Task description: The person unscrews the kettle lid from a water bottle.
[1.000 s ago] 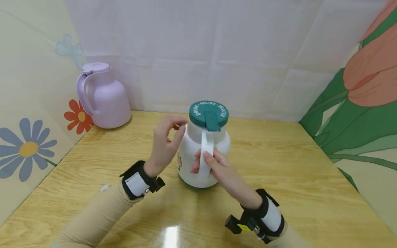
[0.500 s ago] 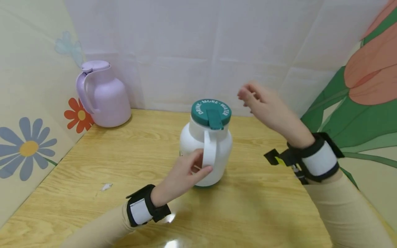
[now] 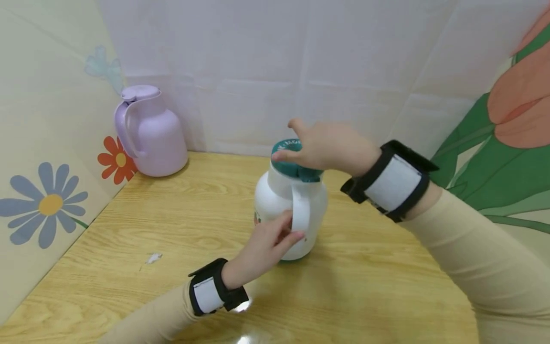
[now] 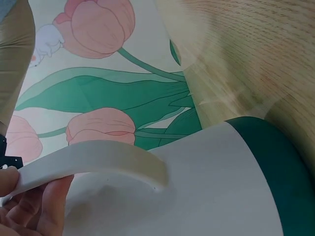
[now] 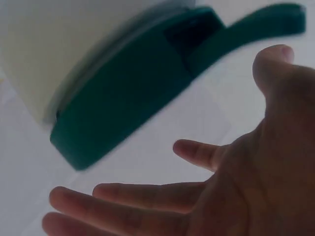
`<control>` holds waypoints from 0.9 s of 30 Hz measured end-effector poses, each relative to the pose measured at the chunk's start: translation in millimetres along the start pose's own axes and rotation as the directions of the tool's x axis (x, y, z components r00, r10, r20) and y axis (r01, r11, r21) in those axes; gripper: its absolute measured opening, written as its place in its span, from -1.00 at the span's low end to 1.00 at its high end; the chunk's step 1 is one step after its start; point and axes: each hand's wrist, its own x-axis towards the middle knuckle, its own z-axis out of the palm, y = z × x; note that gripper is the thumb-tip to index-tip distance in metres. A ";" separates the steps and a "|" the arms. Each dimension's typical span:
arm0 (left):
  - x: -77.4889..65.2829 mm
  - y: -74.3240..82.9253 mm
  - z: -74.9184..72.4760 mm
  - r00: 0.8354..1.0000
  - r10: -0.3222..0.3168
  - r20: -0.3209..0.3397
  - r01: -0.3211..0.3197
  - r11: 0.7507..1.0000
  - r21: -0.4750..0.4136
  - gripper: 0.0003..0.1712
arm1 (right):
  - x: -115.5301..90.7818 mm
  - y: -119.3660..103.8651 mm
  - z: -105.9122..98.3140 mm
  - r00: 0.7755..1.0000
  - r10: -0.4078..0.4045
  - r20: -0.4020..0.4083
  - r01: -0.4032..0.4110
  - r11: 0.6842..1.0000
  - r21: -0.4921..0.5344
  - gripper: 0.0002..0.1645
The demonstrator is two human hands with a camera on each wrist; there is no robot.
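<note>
A white jug (image 3: 275,191) with a green lid (image 3: 285,168) stands upright on the table. My left hand (image 3: 262,251) holds its white handle (image 3: 301,210). In the left wrist view, thumb and fingers close around that handle (image 4: 93,156) near its upper end, and the jug's green base (image 4: 275,167) shows. Over the lid is my right hand (image 3: 335,145), fingers spread, hiding part of the lid's top in the head view. The right wrist view has this hand (image 5: 236,182) apart from the lid (image 5: 123,88), beside its protruding green tab (image 5: 261,22).
A lilac jug (image 3: 156,134) stands at the table's back left corner, by the flowered side wall. A small pale patch (image 3: 153,258) marks the wooden table (image 3: 374,286) at left. White sheeting (image 3: 240,71) hangs behind.
My right hand let go of the handle, swung out to the right, then came in over the lid. My left hand moved from the jug's left side to the handle.
</note>
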 end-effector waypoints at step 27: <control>-5.4 -8.6 0.7 1.000 -0.017 0.024 0.018 1.000 -0.006 -0.80 | 25.9 40.4 22.8 0.993 -0.115 -0.010 0.083 0.658 0.749 -0.24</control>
